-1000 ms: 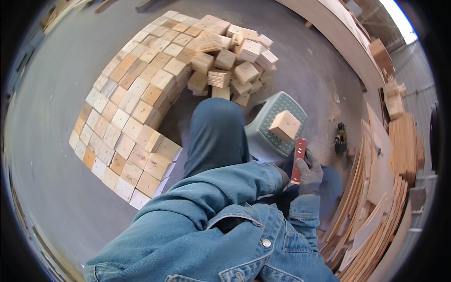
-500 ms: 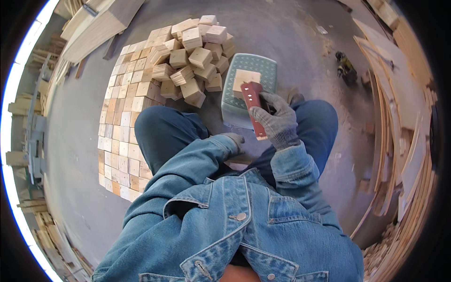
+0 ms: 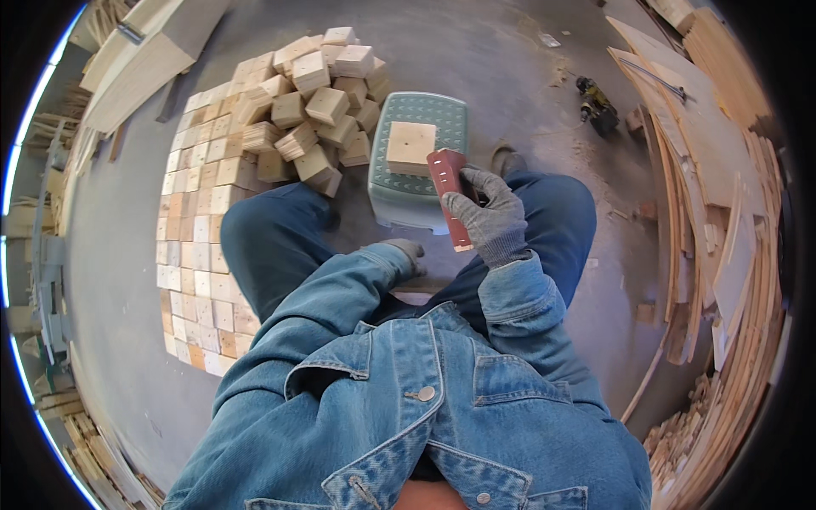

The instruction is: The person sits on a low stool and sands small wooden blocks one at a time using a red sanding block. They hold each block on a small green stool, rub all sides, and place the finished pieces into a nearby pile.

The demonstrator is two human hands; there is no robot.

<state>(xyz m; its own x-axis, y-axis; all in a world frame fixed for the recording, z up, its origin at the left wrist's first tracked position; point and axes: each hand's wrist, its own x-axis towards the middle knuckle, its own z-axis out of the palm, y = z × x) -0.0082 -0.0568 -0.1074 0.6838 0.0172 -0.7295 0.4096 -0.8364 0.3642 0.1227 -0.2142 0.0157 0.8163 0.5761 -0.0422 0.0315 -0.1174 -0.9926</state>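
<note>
My right hand (image 3: 491, 212), in a grey knit glove, grips a dark red sanding block (image 3: 450, 197) with a row of small staples along its face. The block is tilted, its upper end by the lower right corner of a square wooden block (image 3: 412, 146). That wooden block lies on a green-topped plastic step stool (image 3: 446, 115) between my knees. Whether the sanding block touches the wood, I cannot tell. My left hand (image 3: 406, 253), also gloved, is low between my legs, partly hidden by the sleeve; its visible fingers are loosely bent, with nothing seen in them.
Left of the stool is a heap of loose wooden blocks (image 3: 327, 106), beside neat rows of stacked blocks (image 3: 200, 229). A yellow and black cordless drill (image 3: 597, 106) lies on the floor at right. Boards and panels (image 3: 714, 170) lean along the right side.
The view has shifted, so the surroundings sit further left. My right hand has drawn the sanding block rightward off the wooden block, whose face now shows more fully. My left hand stays low.
</note>
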